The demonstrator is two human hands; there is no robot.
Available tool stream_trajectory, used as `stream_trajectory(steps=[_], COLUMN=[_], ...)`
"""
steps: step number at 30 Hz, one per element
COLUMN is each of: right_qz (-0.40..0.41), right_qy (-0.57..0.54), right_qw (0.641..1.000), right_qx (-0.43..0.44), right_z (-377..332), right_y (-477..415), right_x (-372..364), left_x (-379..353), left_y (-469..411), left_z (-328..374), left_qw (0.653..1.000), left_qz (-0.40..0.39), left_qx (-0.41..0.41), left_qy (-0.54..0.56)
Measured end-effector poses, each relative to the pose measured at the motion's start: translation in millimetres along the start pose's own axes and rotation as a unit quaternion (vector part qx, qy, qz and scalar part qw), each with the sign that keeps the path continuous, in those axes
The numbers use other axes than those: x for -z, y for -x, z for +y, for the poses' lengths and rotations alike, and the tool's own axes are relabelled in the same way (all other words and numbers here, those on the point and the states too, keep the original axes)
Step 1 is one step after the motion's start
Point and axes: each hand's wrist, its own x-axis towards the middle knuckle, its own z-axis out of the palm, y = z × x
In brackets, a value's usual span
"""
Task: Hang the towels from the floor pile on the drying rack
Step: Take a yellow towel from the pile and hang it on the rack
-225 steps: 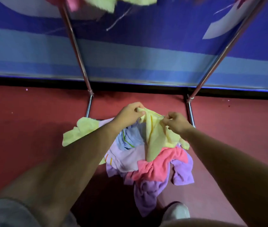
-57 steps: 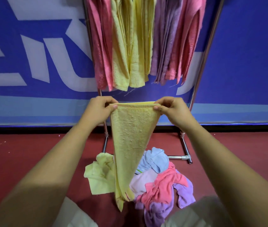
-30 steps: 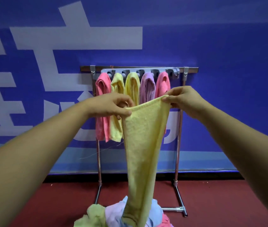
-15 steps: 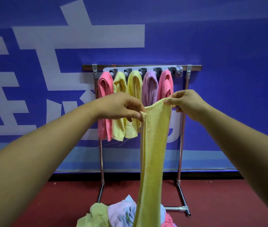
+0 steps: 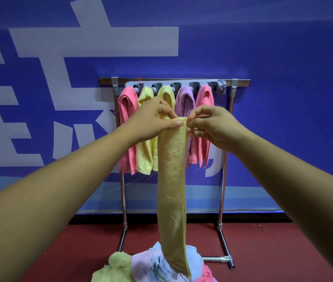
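Yellow towel [image 5: 171, 180] hangs folded below both hands' grip, left hand [image 5: 151, 121] and right hand [image 5: 212, 127] pinching its top.

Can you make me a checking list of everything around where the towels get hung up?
Surface: red floor, with a pile of towels on it.
Job's things: yellow towel dangles in front of the drying rack; five hung towels there, pink, yellow, yellow, purple, pink.
Clutter: nothing seen.
Hands: left hand and right hand both pinch the yellow towel's top end.
Cables: nothing seen.
Surroundings: blue wall with big white shapes.
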Motion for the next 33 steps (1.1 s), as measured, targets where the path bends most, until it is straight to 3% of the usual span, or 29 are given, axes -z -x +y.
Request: stream_trajectory(steps=[6,13,22,29,33], right_qz=[-0.056,-0.052,-0.068,-0.037,-0.011], right_qy=[-0.017,0.070,0.109,0.009,0.049], right_qw=[0.998,0.994,0.990,0.999,0.999], right_qx=[0.021,0.065,0.067,0.023,0.018], right_z=[-4,6,13,12,20], right_y=[-1,-3,-2,-5,-4], right_x=[-10,-11,-13,-5,-4], left_x=[-1,0,4,17,16], left_y=[-7,-3,-3,3,2], left_z=[-6,-16,-19,-30,-27], left_qw=[0.999,0.998,0.999,0.982,0.986], left_qz=[0.029,0.013,-0.036,-0.160,-0.163], left_qx=[0.011,0.013,0.023,0.047,0.039], left_qy=[0.033,0.066,0.029,0.084,0.001])
